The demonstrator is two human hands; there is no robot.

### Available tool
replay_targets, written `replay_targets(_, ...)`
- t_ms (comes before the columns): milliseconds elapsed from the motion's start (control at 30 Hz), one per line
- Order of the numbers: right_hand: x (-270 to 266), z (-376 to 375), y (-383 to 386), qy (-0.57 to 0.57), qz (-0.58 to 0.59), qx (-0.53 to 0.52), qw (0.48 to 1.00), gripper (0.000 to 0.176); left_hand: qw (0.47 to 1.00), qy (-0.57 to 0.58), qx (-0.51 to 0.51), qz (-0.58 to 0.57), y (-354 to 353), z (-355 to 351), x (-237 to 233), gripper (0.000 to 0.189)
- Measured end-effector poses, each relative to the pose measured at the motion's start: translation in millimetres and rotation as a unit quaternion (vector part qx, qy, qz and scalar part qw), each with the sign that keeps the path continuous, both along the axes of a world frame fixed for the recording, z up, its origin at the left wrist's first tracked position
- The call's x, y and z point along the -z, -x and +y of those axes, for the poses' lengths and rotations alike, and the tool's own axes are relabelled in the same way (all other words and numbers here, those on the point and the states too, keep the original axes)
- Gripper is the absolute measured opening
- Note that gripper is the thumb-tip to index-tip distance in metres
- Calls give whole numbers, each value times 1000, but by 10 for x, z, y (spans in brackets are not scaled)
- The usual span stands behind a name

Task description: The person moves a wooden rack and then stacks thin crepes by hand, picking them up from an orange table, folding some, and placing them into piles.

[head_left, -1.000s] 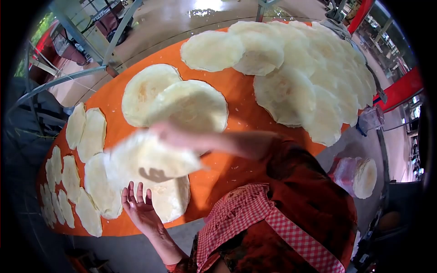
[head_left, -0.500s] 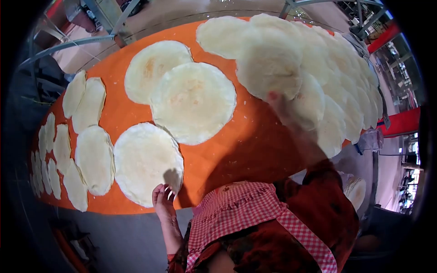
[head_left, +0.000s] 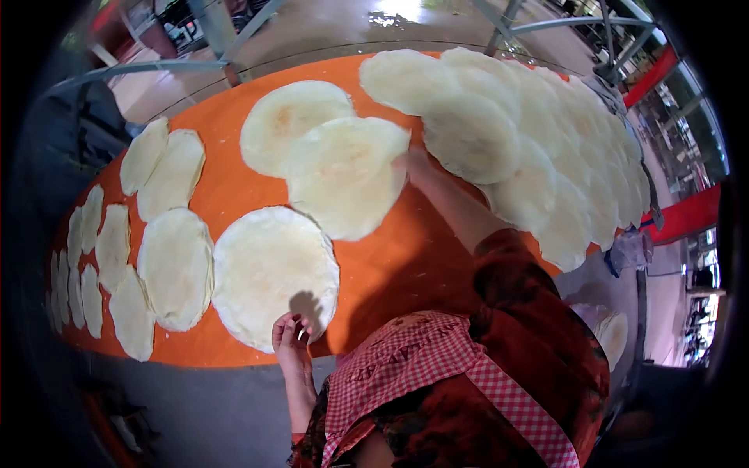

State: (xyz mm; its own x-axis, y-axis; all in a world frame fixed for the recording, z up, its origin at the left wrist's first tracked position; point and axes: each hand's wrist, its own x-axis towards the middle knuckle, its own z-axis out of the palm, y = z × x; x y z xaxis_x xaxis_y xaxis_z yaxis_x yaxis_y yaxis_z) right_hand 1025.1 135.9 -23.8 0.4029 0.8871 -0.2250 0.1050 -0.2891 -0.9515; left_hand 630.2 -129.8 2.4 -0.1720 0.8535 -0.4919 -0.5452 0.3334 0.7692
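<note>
My right hand (head_left: 411, 162) is at the right edge of a round, thin flatbread (head_left: 343, 179). Its fingers are closed on that edge, which is pulled up slightly into a point. This flatbread overlaps another flatbread (head_left: 292, 121) behind it. Over the near edge of a round stack of flatbreads (head_left: 273, 273) hovers my left hand (head_left: 292, 335), fingers loosely bent and a little apart, with nothing in them. Its shadow falls on the top sheet. To the right, many overlapping flatbreads (head_left: 538, 140) form a broad layer.
An orange cloth (head_left: 406, 273) covers the table. Several more flatbread stacks (head_left: 175, 269) lie along the left side. Metal frame bars (head_left: 140, 69) stand beyond the far edge. A plastic bag (head_left: 628, 253) is at the right edge, with more round flatbreads (head_left: 612, 335) below it.
My right hand has moved left from the overlapping layer to the middle flatbread and taken hold of its edge. My left hand stays near the front stack; the view has shifted slightly.
</note>
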Motion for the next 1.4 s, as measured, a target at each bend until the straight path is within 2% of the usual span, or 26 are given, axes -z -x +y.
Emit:
replay_targets(100, -1499, 145, 479, -90, -157, -120, 976, 33, 1000, -19, 2, -6, 129, 40, -127, 19)
replay_targets(167, -2104, 139, 758, -169, -202, -257, 930, 31, 999, -46, 10, -7, 180, 117, -187, 23)
replay_targets(267, -2487, -354, 1475, -234, -335, -353, 842, 28, 988, -114, 49, -90, 167, 239, -270, 39)
replay_targets(300, -2280, -491, 1672, -301, -326, -363, 819, 25, 980, -139, 65, -127, 125, 284, -290, 45)
replay_targets(333, -2249, -769, 1888, -287, -365, -408, 786, 20, 971, -150, 67, -174, 82, 326, -301, 49)
replay_targets(367, -2081, -1006, 2120, -246, -404, -411, 779, 19, 960, -160, 65, -220, 43, 369, -298, 54)
replay_targets(400, -1822, -1199, 2273, -256, -411, -433, 760, 16, 951, -150, 52, -264, 20, 412, -264, 57)
replay_targets(467, -1235, -1539, 2486, -217, -334, -491, 775, 13, 931, -131, 44, -339, 53, 479, -113, 64)
replay_targets(500, -1018, -1623, 2523, -155, -353, -567, 728, 25, 929, -121, 55, -344, 53, 465, -105, 64)
replay_targets(533, -669, -1745, 2525, -143, -305, -577, 744, 31, 943, -86, 56, -316, 73, 455, 103, 64)
replay_targets(567, -535, -1872, 2566, -130, -258, -583, 759, 37, 955, -51, 59, -288, 74, 438, 160, 63)
replay_targets(600, -445, -1958, 2578, -135, -280, -548, 776, 41, 966, -27, 47, -251, 39, 372, 186, 61)
replay_targets(667, -582, -2039, 2659, -150, -330, -474, 803, 49, 959, -34, 50, -276, 54, 329, 218, 61)
replay_targets(767, -460, -1977, 2725, -145, -264, -424, 854, 51, 956, -26, 71, -285, 52, 323, 198, 61)
replay_targets(800, -439, -1939, 2725, -130, -259, -440, 850, 47, 955, -20, 70, -288, 36, 337, 195, 60)
replay_targets(900, -168, -1831, 2657, -76, -126, -406, 902, 41, 950, -34, 82, -298, 22, 338, 107, 60)
replay_targets(1000, -562, -1943, 2674, -73, -176, -430, 883, 34, 954, -30, 103, -280, 33, 341, 133, 59)
replay_targets(1100, -337, -1961, 2681, -215, -216, -383, 872, 31, 957, -24, 97, -272, 24, 361, 214, 59)
replay_targets(1200, -131, -1889, 2583, -160, -91, -380, 906, 28, 950, -31, 88, -300, 25, 349, 132, 58)
replay_targets(1267, -161, -1857, 2505, -125, -123, -387, 905, 27, 943, -31, 83, -320, 36, 335, 119, 59)
replay_targets(1367, -173, -1845, 2414, -112, -156, -391, 900, 24, 922, -43, 85, -374, 35, 330, 73, 48)
replay_targets(1400, -113, -1837, 2393, -113, -163, -384, 902, 24, 949, -41, 80, -303, 7, 323, 82, 44)
